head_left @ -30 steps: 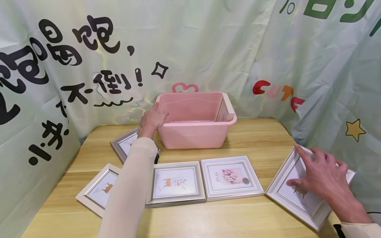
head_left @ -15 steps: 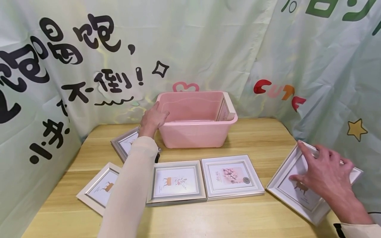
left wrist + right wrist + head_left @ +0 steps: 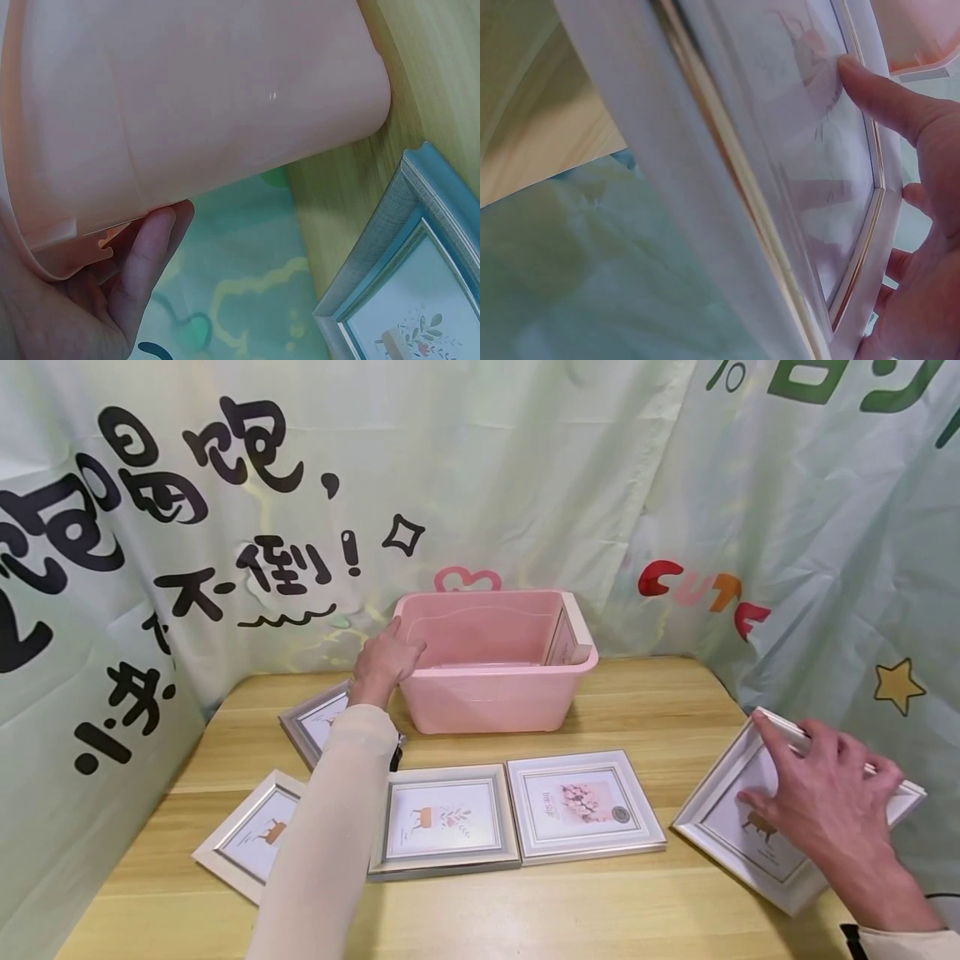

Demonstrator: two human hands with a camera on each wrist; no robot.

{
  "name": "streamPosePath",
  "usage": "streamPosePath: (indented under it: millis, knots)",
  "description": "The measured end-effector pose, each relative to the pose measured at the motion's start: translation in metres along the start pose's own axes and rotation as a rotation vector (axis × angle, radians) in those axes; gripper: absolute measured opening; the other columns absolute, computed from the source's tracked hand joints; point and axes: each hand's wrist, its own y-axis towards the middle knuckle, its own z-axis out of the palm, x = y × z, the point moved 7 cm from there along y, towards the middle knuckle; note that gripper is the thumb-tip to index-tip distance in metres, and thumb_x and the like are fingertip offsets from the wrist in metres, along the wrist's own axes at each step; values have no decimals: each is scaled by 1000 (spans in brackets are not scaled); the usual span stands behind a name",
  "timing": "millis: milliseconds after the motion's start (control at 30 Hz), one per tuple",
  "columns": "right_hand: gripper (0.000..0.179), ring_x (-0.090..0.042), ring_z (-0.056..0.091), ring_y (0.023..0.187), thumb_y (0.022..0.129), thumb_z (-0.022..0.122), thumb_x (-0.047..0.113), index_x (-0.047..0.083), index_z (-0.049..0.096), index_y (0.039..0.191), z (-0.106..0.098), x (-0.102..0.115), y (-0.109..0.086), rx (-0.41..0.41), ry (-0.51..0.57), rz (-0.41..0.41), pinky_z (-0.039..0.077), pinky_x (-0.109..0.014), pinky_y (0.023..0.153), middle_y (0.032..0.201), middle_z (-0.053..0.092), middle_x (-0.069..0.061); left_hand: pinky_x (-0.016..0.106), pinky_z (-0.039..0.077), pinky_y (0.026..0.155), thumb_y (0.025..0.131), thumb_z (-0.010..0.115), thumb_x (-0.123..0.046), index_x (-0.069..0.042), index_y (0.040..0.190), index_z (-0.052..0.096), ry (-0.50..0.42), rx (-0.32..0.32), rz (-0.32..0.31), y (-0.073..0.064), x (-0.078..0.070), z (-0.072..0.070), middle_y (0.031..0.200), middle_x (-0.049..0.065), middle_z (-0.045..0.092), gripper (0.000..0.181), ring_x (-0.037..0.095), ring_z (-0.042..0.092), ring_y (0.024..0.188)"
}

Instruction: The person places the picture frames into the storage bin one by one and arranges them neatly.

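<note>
Gripping right hand (image 3: 836, 793): fingers are bent round the tilted frame (image 3: 750, 847), thumb laid on its front; it is held at the right edge of the table (image 3: 585, 914).
Flat frames (image 3: 442, 822): four are laid face up, two mid-table, two toward the left edge.
Left hand (image 3: 384, 662): its fingers are curled over the left rim of the pink tub (image 3: 487, 702).
Far edge: the tub is set near it, a standing frame (image 3: 567, 639) held inside.
</note>
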Motion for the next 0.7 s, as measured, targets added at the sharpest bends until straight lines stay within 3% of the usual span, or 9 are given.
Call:
streamPosePath:
  millis: [367,700]
  knots:
    - [108,-65,27,111,57,88,27,29,31,149,-10,6,-2,-52,20,-7,15,-80,82,132,32,-36,58,32,111,90,42,-59,-31,156,13,0,-9,9,1,2,-2,159,15,27,78,44,34,139]
    - [104,-56,34,108,50,86,18,15,37,142,-26,17,-9,-197,-3,-58,19,-80,81,127,40,-29,58,34,109,89,43,-60,-33,156,14,4,-7,2,2,2,-1,159,15,28,78,44,35,139]
